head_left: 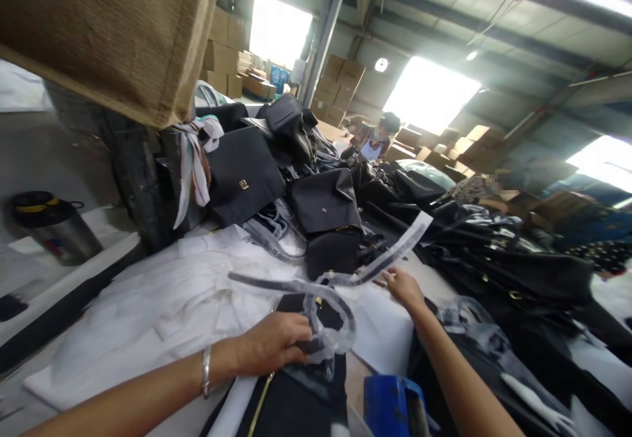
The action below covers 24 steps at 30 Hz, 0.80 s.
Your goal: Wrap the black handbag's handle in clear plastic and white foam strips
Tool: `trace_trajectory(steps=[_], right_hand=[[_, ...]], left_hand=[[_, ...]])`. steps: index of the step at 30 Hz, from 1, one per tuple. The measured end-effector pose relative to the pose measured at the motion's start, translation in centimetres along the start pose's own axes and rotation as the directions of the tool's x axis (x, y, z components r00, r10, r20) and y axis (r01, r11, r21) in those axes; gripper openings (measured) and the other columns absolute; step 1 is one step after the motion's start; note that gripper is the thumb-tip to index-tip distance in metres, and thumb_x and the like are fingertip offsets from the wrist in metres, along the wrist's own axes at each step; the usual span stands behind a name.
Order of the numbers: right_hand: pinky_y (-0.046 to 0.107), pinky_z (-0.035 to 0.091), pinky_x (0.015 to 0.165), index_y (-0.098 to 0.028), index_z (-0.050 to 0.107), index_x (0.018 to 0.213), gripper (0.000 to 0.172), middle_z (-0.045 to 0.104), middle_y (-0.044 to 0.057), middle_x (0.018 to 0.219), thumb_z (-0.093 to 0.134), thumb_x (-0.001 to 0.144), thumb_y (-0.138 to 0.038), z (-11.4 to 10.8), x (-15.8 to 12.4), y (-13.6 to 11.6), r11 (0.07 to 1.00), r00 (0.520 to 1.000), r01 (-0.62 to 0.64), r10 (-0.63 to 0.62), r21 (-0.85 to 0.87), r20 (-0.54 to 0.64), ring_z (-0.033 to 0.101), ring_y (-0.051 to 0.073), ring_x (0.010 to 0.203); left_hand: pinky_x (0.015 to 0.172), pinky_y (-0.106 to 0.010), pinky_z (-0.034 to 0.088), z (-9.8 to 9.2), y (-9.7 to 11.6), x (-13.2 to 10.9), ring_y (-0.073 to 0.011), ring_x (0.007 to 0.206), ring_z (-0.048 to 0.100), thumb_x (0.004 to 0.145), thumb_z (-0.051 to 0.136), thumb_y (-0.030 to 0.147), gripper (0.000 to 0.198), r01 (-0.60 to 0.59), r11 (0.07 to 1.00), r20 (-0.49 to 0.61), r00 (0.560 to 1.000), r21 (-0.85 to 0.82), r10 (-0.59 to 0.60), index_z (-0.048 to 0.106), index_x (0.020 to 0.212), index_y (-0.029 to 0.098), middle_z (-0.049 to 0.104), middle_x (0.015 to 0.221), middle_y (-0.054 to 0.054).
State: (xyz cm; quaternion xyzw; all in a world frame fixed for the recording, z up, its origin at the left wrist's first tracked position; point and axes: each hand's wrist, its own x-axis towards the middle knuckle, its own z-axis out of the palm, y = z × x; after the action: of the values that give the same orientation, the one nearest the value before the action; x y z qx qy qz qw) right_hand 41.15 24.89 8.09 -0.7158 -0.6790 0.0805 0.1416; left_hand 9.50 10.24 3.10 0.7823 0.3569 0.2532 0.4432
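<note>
A black bag (291, 401) with a gold zipper lies in front of me. Over it loops a bag strap (348, 312) wrapped in clear plastic, its two ends reaching out left and right. My left hand (276, 345), with a silver bracelet at the wrist, is closed on the lower part of this loop. Farther forward, the fingers of my right hand (403, 287) are pinched at the strap's right arm, whose end sticks up beyond them. White paper (382, 332) lies beneath, between my hands.
White sheets (187, 292) spread on the left. Black bags (326, 200) pile up ahead, and more lie at right. A blue tape dispenser-like object (392, 404) is near my right forearm. A brown box (99, 29) juts in at upper left, above a flask (54, 226). Co-workers (370, 147) sit beyond.
</note>
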Motion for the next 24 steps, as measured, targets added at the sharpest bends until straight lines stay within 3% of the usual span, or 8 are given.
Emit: trace_trajectory(steps=[2,5,8,11,14,17,21,24], right_hand=[[0.037,0.056,0.080,-0.015,0.061,0.115,0.031,0.066,0.006,0.105,0.056,0.095,-0.038,1.7,-1.6,-0.9,0.994,0.976,0.104,-0.108,0.029,0.188,0.066,0.017,0.089],[0.040,0.054,0.086,-0.017,0.056,0.124,0.039,0.065,0.007,0.113,0.059,0.093,-0.040,4.9,-4.1,-3.6,0.967,0.891,0.241,-0.256,0.086,0.375,0.065,0.019,0.096],[0.042,0.053,0.088,-0.016,0.059,0.119,0.034,0.064,0.007,0.114,0.061,0.092,-0.037,7.8,-5.7,-6.3,0.959,0.851,0.271,-0.279,0.083,0.445,0.064,0.020,0.099],[0.039,0.054,0.083,-0.015,0.062,0.111,0.027,0.064,0.006,0.110,0.060,0.093,-0.035,8.3,-6.3,-7.9,0.964,0.859,0.241,-0.265,0.111,0.438,0.064,0.018,0.095],[0.036,0.054,0.078,-0.014,0.063,0.101,0.021,0.065,0.004,0.097,0.061,0.091,-0.033,5.6,-5.7,-8.4,0.961,0.913,0.180,-0.242,0.209,0.327,0.064,0.016,0.085],[0.032,0.051,0.070,-0.017,0.058,0.090,0.012,0.063,0.002,0.077,0.056,0.092,-0.029,0.1,-4.4,-8.8,0.922,0.980,0.105,-0.159,0.374,0.118,0.062,0.015,0.070],[0.025,0.048,0.058,-0.023,0.046,0.102,0.016,0.059,0.000,0.080,0.036,0.096,-0.032,-7.6,-3.5,-9.3,0.744,0.990,0.076,0.022,0.663,-0.139,0.056,0.010,0.057],[0.020,0.043,0.049,-0.024,0.047,0.104,0.014,0.052,-0.005,0.071,0.041,0.092,-0.028,-10.0,-4.9,-9.1,0.589,0.981,0.082,0.093,0.804,-0.168,0.046,0.006,0.048]], left_hand=[[0.076,-0.023,0.043,-0.1,-0.6,-0.6,-0.0174,0.085,0.059,0.084,0.061,0.023,0.007,0.023,0.996,-0.027,0.999,-0.091,-0.026,0.063,0.080,0.018,0.064,0.087,0.000],[0.070,-0.024,0.044,0.4,-1.7,-0.9,-0.0168,0.079,0.058,0.085,0.054,0.023,0.010,0.082,0.979,-0.058,0.994,-0.186,-0.094,0.060,0.082,0.015,0.061,0.082,0.000],[0.072,-0.024,0.044,0.7,-2.3,-1.0,-0.0172,0.081,0.057,0.082,0.056,0.022,0.008,0.107,0.972,-0.068,0.990,-0.207,-0.123,0.061,0.083,0.015,0.060,0.083,0.000],[0.079,-0.025,0.043,0.5,-2.4,-1.3,-0.0185,0.087,0.057,0.078,0.061,0.020,0.008,0.113,0.978,-0.074,0.989,-0.178,-0.128,0.065,0.085,0.017,0.061,0.088,-0.001],[0.081,-0.026,0.042,0.4,-2.6,-1.7,-0.0190,0.088,0.057,0.076,0.065,0.019,0.006,0.119,0.983,-0.059,0.990,-0.139,-0.128,0.067,0.082,0.018,0.062,0.088,0.000],[0.083,-0.026,0.042,0.4,-2.5,-1.6,-0.0191,0.088,0.058,0.075,0.068,0.019,0.004,0.125,0.986,-0.043,0.990,-0.109,-0.131,0.068,0.079,0.019,0.063,0.087,0.000],[0.087,-0.028,0.044,-0.1,-1.3,-2.1,-0.0208,0.093,0.059,0.077,0.068,0.024,0.008,0.152,0.984,-0.070,0.985,-0.090,-0.159,0.070,0.083,0.019,0.066,0.093,-0.003],[0.097,-0.033,0.042,-0.4,-0.1,-4.5,-0.0243,0.108,0.057,0.082,0.063,0.031,0.030,0.229,0.969,-0.190,0.951,-0.093,-0.243,0.066,0.109,0.019,0.062,0.117,-0.008]])
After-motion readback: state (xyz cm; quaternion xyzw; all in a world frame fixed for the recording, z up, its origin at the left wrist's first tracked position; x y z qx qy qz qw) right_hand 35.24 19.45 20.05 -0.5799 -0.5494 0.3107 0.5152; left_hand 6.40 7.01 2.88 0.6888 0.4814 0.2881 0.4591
